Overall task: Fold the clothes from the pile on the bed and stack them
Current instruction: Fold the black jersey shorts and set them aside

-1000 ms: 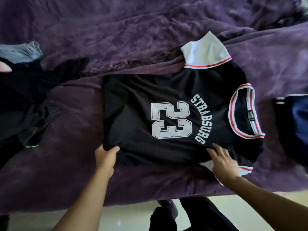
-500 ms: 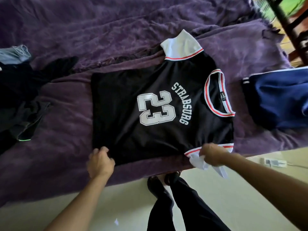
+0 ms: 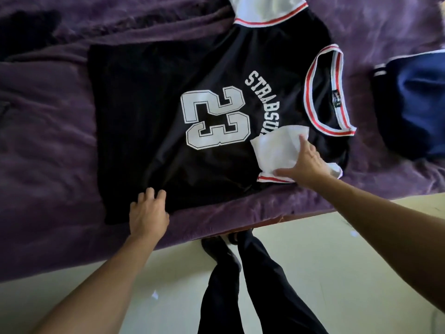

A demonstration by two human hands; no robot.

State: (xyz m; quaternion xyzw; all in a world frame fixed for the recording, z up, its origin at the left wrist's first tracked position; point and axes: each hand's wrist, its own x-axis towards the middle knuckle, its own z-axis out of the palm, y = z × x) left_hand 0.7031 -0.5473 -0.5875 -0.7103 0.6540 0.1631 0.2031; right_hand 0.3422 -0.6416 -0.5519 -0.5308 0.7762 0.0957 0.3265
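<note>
Pressing down with straight, flat fingers, the right hand pins the near white sleeve folded in over the front of the black jersey. The jersey lies spread face up on the purple bed, reaching away from both hands. The left hand rests lightly bent fingers on the jersey's near edge and visibly pinches nothing.

The cloth looks slick, so the sleeve may well flop open once the right fingers lift. With the left fingers only resting, the body could slide or bunch when the side is turned over. The far sleeve, well beyond the fingers, is not yet folded, and uneven sides would make a lopsided bundle. A navy garment lies apart, right of the right fingers.
</note>
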